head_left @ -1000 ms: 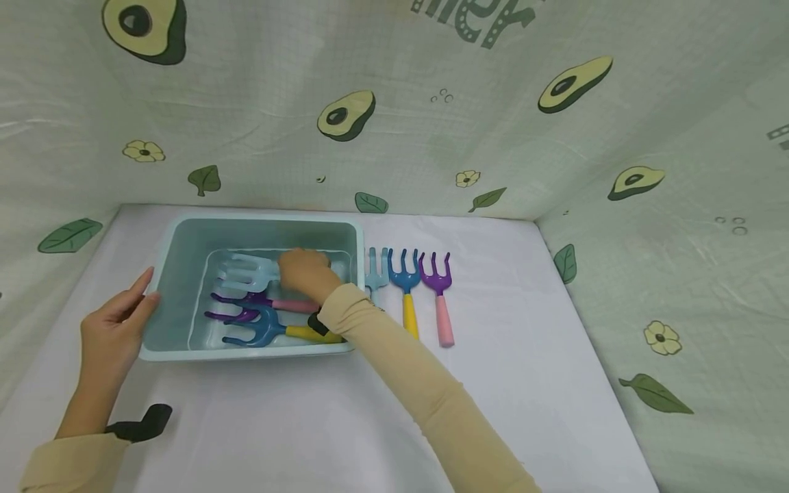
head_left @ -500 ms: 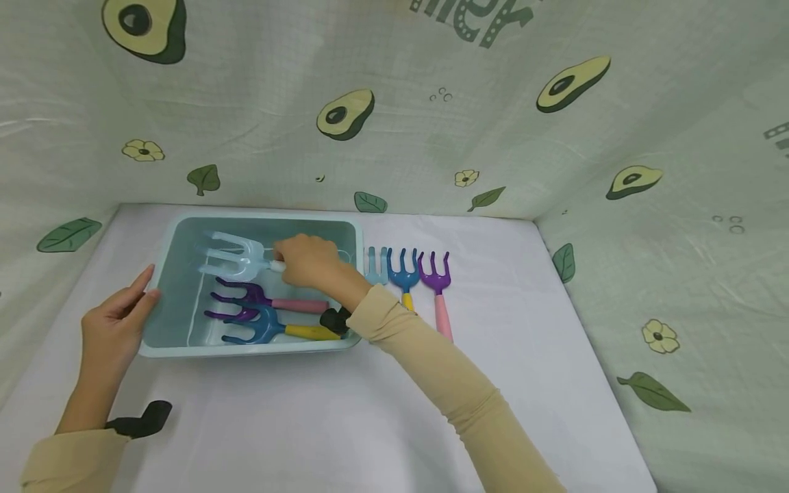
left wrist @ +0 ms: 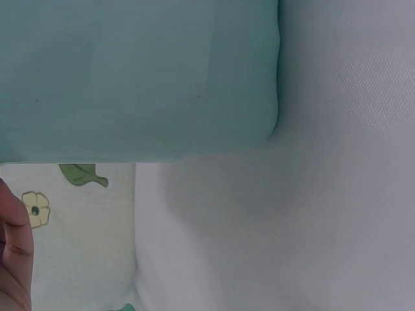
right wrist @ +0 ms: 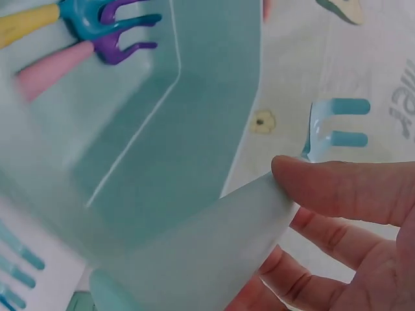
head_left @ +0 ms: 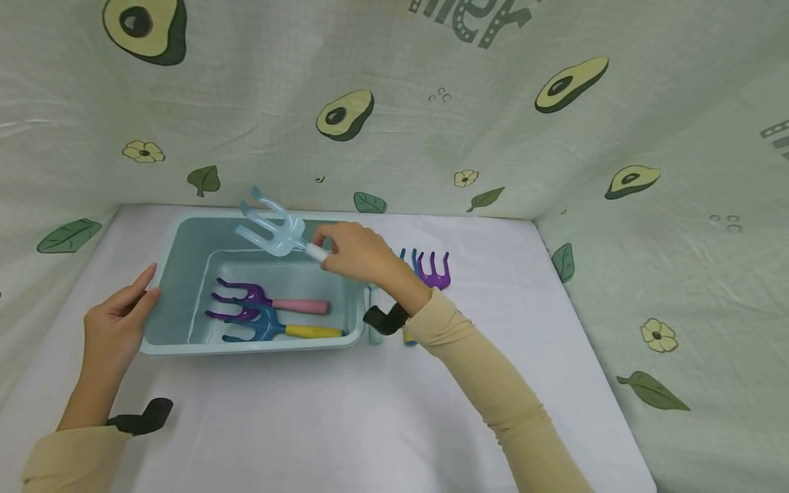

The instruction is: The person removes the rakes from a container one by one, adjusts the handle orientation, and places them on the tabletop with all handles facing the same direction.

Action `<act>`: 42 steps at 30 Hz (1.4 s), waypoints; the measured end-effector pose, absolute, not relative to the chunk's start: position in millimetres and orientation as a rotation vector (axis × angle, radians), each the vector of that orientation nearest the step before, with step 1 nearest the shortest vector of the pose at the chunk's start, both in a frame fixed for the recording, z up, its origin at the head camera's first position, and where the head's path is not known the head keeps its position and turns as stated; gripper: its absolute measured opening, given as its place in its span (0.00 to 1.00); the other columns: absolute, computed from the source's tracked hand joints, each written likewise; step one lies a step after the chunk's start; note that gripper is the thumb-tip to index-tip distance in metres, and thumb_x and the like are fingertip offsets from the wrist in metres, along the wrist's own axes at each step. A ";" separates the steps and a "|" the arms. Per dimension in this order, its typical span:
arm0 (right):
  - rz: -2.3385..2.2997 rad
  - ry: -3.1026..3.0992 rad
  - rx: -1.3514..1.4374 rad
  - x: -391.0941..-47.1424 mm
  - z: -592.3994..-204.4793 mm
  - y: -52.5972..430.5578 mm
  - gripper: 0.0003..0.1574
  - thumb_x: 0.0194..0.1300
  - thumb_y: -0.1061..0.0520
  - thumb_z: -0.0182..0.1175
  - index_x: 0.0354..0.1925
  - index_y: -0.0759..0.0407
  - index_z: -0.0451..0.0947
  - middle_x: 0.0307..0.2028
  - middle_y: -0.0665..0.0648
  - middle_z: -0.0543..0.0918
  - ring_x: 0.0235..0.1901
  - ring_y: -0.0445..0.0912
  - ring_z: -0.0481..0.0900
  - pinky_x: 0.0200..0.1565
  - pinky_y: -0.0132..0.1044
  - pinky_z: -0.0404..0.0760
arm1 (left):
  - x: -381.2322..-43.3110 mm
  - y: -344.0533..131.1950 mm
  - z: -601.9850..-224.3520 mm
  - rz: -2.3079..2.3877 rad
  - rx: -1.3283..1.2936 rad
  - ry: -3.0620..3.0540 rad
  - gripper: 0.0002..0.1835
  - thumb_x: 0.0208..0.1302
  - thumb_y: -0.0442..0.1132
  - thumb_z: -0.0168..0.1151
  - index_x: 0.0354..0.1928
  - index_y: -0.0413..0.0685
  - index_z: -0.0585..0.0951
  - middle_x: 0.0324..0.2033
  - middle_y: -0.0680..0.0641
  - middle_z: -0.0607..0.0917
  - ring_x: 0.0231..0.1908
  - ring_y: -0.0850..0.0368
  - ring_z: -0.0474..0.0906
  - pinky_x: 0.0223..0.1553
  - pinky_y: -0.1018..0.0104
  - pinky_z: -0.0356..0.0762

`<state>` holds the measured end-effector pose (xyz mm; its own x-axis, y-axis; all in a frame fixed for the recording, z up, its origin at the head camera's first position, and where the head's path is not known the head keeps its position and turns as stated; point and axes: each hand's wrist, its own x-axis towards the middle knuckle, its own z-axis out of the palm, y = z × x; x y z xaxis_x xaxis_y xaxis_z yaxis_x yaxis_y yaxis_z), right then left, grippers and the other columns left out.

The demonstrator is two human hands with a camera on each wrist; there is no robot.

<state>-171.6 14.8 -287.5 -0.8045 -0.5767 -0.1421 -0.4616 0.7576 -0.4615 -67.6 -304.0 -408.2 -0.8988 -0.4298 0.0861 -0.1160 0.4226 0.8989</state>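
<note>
My right hand (head_left: 360, 253) pinches the pale handle of a light blue toy garden fork (head_left: 283, 236), its tines pointing up and left over the far rim of the pale teal basin (head_left: 246, 349). In the right wrist view, the thumb (right wrist: 343, 191) lies along the near side of the handle (right wrist: 214, 249), fingers behind it. My left hand (head_left: 117, 318) touches the basin's left rim with thumb and forefinger extended. Inside the basin lie a purple garden fork with a pink handle (head_left: 300, 306) and a blue one with a yellow handle (head_left: 314, 331), partly overlapping.
Right of the basin, another light blue fork (head_left: 374, 329), a blue fork (head_left: 409, 337) and a purple fork (head_left: 435, 274) lie in a row on the white tablecloth (head_left: 277, 424), partly covered by my right arm. An avocado-print curtain (head_left: 407, 150) stands behind the table.
My right hand has lifted the light blue fork from the basin floor, moving up and right, and the tines have tilted upward. The left hand stays at the rim.
</note>
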 end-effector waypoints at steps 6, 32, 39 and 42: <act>-0.674 2.707 -0.674 -175.8 -293.8 54.8 0.18 0.55 0.53 0.60 0.46 0.48 0.74 0.28 0.52 0.75 0.25 0.45 0.73 0.24 0.32 0.71 | -66.9 -307.1 -404.9 -1.427 0.530 -2.444 0.22 0.62 0.47 0.55 0.60 0.66 0.69 0.52 0.73 0.73 0.37 0.89 0.67 0.29 0.92 0.64; -1.027 2.643 0.018 -159.2 -367.4 201.8 0.24 0.56 0.54 0.58 0.51 0.58 0.70 0.36 0.60 0.74 0.33 0.49 0.73 0.32 0.38 0.79 | -71.5 -310.2 -401.4 -1.485 0.539 -2.480 0.23 0.63 0.48 0.53 0.61 0.67 0.66 0.57 0.68 0.68 0.45 0.87 0.67 0.30 0.93 0.64; -1.073 2.589 0.189 -154.8 -388.1 229.2 0.24 0.57 0.53 0.59 0.51 0.60 0.69 0.37 0.60 0.74 0.32 0.49 0.73 0.36 0.43 0.79 | -72.3 -307.5 -399.0 -1.451 0.560 -2.527 0.23 0.64 0.50 0.51 0.61 0.70 0.65 0.59 0.67 0.66 0.53 0.81 0.66 0.33 0.93 0.63; -1.078 2.576 0.236 -153.1 -395.7 237.1 0.24 0.57 0.53 0.59 0.51 0.61 0.69 0.37 0.59 0.73 0.30 0.47 0.73 0.35 0.41 0.79 | -73.3 -306.6 -398.2 -1.425 0.580 -2.550 0.23 0.64 0.52 0.50 0.61 0.72 0.64 0.60 0.66 0.65 0.56 0.77 0.65 0.34 0.93 0.63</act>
<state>-153.1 237.1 -395.7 -0.9291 0.0227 -0.3691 0.2788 0.6989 -0.6587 -73.3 -306.6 -398.2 -0.9113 -0.4092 -0.0462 -0.2539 0.4699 0.8454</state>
